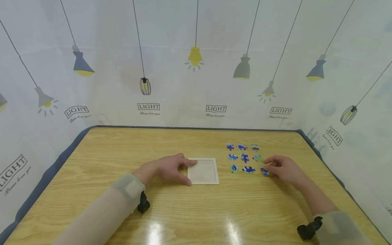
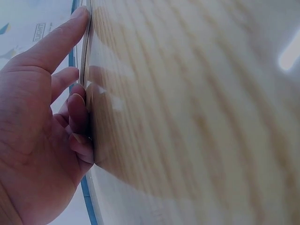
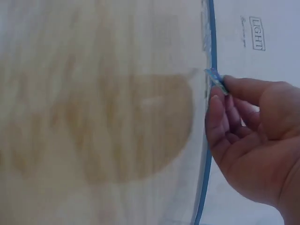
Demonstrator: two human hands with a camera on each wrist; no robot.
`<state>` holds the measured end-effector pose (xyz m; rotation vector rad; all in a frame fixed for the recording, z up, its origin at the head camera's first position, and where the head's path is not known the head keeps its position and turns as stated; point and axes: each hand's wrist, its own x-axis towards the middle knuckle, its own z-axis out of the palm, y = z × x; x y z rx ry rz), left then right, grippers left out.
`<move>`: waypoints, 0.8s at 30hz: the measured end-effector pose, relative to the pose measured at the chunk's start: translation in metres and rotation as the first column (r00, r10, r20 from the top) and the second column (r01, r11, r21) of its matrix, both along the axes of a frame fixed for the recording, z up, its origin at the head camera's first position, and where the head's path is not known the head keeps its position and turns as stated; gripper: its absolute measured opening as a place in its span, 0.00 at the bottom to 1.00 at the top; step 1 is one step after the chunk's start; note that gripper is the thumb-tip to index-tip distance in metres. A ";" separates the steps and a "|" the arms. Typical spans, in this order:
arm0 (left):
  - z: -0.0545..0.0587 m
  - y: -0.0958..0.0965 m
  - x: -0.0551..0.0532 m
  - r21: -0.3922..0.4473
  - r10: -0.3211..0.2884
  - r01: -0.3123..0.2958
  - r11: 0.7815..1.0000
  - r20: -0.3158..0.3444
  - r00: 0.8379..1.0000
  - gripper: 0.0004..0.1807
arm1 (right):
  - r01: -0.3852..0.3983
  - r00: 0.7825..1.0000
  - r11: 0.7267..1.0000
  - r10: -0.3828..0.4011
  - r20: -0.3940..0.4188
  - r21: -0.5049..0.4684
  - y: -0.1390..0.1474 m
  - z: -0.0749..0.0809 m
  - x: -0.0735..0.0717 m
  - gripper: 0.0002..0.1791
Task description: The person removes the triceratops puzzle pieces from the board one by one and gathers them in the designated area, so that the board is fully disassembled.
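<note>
My left hand (image 1: 172, 168) lies against the left side of a square white puzzle tray (image 1: 216, 172). Its index finger rests on the upper left of the rim and its thumb touches the lower left corner. In the left wrist view the hand (image 2: 35, 122) has its thumb stretched out, the other fingers bent near the tabletop. With thumb and fingertips, my right hand (image 1: 284, 170) pinches a blue and green jigsaw piece (image 1: 264, 171). The right wrist view shows that piece (image 3: 216, 81) tilted on edge between the fingertips.
Several loose jigsaw pieces lie in rows right of the tray, among them a middle piece (image 1: 244, 157) and a near piece (image 1: 248, 169). The wooden table (image 1: 190, 211) meets a lamp-printed white cloth (image 1: 171, 68) at its back and sides.
</note>
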<state>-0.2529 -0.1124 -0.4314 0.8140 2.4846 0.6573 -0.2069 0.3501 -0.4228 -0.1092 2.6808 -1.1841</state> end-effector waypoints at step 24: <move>0.000 0.000 0.001 0.008 0.007 -0.007 1.000 -0.006 1.000 0.47 | 0.021 1.000 0.990 -0.022 0.007 0.140 0.007 -0.014 -0.009 0.27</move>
